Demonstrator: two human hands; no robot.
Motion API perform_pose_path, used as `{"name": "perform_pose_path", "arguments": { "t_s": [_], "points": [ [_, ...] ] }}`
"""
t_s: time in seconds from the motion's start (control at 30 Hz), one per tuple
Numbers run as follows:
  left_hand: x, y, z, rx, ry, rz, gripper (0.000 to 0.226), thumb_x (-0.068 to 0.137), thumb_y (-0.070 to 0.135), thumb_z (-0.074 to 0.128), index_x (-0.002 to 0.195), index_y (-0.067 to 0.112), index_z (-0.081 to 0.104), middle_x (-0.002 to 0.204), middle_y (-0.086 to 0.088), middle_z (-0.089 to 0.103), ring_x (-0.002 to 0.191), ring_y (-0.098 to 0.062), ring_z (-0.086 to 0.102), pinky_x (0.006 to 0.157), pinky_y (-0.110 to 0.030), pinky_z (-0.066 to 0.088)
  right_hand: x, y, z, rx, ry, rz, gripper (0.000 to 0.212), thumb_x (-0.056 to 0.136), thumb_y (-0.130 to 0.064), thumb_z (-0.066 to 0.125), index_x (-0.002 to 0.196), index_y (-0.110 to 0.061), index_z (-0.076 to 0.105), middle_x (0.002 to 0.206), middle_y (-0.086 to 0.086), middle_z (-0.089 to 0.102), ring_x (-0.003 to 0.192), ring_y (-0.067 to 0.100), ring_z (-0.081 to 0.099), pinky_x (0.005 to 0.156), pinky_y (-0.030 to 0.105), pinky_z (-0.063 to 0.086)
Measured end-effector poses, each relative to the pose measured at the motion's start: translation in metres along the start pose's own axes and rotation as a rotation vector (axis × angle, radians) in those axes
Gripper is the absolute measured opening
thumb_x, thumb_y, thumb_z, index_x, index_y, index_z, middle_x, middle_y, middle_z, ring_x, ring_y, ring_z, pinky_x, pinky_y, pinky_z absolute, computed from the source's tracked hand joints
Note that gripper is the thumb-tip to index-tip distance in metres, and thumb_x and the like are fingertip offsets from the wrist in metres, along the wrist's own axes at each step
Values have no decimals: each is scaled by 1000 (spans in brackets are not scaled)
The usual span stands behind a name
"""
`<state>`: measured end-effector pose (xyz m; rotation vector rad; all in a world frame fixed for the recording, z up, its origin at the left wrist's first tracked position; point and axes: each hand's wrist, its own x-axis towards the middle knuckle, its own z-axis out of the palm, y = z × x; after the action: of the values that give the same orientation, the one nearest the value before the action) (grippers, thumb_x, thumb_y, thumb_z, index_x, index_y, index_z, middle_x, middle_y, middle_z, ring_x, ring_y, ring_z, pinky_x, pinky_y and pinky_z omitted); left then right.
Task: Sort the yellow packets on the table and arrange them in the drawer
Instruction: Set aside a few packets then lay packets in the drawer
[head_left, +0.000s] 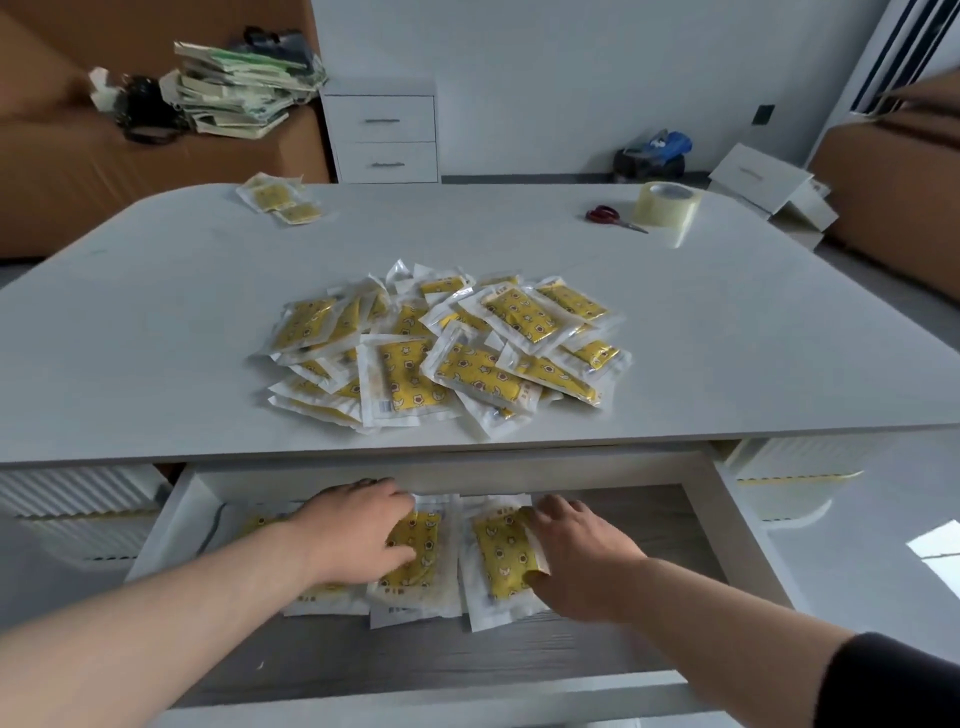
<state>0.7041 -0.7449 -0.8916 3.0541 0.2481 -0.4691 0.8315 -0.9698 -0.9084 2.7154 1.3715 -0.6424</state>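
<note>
**Surface.** Pale grey counter (156, 322) with rounded far corners. At its centre lies a loose, overlapping pile (447, 353) of yellow packets in clear wrappers. A small cluster of packets (278, 200) lies well apart at the far left. At the far right a roll of clear tape (667, 205) stands just beside red-handled scissors (608, 215).

**Drawer.** A white drawer (171, 519) with a grey wood-grain floor is pulled out below the counter's near edge. Packets lie flat in a row at its back. The left packet (260, 522) is mostly hidden by the forearm. The middle packet (415, 551) and right packet (501, 551) lie side by side, their edges touching or overlapping.

**Grips.** The left grip (358, 530) lies palm down on the middle packet, fingers spread and pressing it flat, holding nothing. The right grip (576, 561) is at the right packet's right edge, fingers along the edge and thumb at its lower corner. Whether it pinches the packet or only touches it cannot be told.

**Room.** White wall behind. A white two-drawer cabinet (387, 135) stands against it. To its left is a brown sofa (62, 156) carrying a stack of papers (244, 88). White boards (763, 182) lie on the floor at the right.
</note>
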Motion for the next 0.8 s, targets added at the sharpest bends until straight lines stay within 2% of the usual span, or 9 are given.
{"name": "perform_pose_path", "arguments": {
  "t_s": [0.07,0.1,0.17,0.3,0.43,0.57,0.7,0.8],
  "points": [
    [-3,-7,-1,61,-53,128,80,85,60,55,151,24,27,152,3,32,139,-18,33,116,-36,30,4,-1,1,-197,28,-249,79,89,-54,54,154,-29,18,161,4,19,145,29,23,118,43,28],
    [-6,-10,2,92,-64,159,90,83,62,57,154,24,18,159,3,22,144,-18,23,119,-34,21,8,-2,2,-262,25,-317,84,88,-57,54,156,-31,13,164,4,10,149,30,15,120,44,20],
    [-10,-15,14,104,-88,157,108,78,68,59,156,23,0,165,2,2,150,-18,7,120,-31,6,16,-6,7,-334,16,-381,90,86,-61,55,156,-32,6,166,4,-4,152,28,1,122,45,9],
    [-9,-18,36,93,-152,109,126,71,74,59,153,20,-20,162,0,-22,150,-19,-15,111,-32,-14,25,-4,15,-331,-6,-372,94,85,-62,56,157,-30,5,166,7,-10,153,27,-8,122,43,0],
    [-4,-10,48,145,-148,166,127,71,80,51,151,15,-24,159,-6,-29,147,-24,-24,116,-37,-17,29,-3,19,-360,-10,-355,99,82,-70,53,157,-28,4,165,10,-12,152,28,-11,118,40,-9],
    [2,-1,49,151,-111,169,121,76,73,51,152,12,-20,159,-9,-28,147,-26,-24,110,-36,-24,34,-4,25,-344,42,-305,103,78,-77,47,157,-25,6,165,12,-5,152,29,-10,122,50,-7],
    [4,4,47,119,-92,178,112,79,62,52,154,13,-16,161,-9,-23,148,-25,-20,109,-36,-23,36,-8,28,-298,83,-290,105,73,-77,41,156,-20,14,164,12,13,153,32,3,122,52,-3],
    [5,3,46,101,-83,182,105,81,56,51,155,15,-12,163,-7,-18,149,-25,-17,109,-36,-21,38,-10,28,-296,132,-293,101,73,-75,46,153,-16,26,160,13,26,151,34,15,120,49,-4]
  ]
}}
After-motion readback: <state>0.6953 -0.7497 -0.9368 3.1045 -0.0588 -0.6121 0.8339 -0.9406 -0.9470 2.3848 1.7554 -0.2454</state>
